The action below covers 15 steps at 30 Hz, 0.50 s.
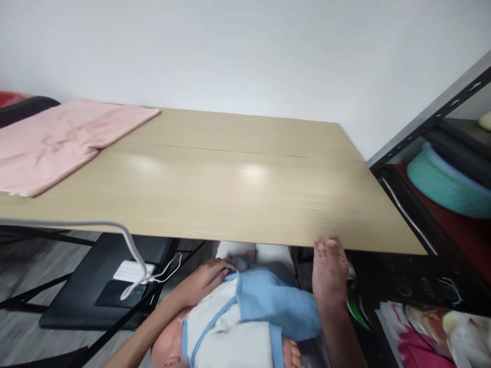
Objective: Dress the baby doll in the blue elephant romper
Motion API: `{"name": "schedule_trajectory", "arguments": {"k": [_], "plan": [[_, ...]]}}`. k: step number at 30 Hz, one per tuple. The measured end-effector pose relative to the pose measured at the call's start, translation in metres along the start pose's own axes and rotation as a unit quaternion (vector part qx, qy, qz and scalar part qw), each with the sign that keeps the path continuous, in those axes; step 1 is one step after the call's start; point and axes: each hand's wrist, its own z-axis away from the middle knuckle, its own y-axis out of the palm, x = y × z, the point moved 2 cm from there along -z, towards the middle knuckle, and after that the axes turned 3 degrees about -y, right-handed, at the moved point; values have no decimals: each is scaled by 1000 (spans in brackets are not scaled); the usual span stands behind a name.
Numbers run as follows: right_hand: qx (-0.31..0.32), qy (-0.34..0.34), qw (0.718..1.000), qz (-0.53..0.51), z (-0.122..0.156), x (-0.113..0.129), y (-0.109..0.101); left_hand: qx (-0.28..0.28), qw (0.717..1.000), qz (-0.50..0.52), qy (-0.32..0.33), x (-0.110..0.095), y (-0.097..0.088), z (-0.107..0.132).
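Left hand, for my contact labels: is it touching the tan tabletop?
Apart. The head view shows the left hand over the doll, with a visible gap between its fingers and the near edge of the tan tabletop.

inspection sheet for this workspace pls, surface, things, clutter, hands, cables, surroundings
Surface: beige table; pink cloth at its left; thin dark line across the top.
Things in hand: doll in blue and white clothes, below the near edge.
Clutter: white device on black seat; mixed items low on the right, too blurred to name.
Hands: left hand rests on the doll; right hand at the table's near edge, grip unclear.
Cables: white cable loops down over the black seat.
Surroundings: white wall; metal shelf and teal basin at right.
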Motion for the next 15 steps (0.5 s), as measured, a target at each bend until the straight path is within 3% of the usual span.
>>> {"name": "schedule_trajectory", "arguments": {"k": [2, 4, 15], "plan": [[-64, 8, 997, -38, -4, -9, 4, -1, 1000, 1, -5, 2, 0, 1], [-90, 16, 994, -60, -6, -15, 7, 1, 1000, 3, -8, 3, 1, 1], [-75, 34, 996, -46, 1, -31, 1, -10, 1000, 8, -1, 2, 0, 1]]}}
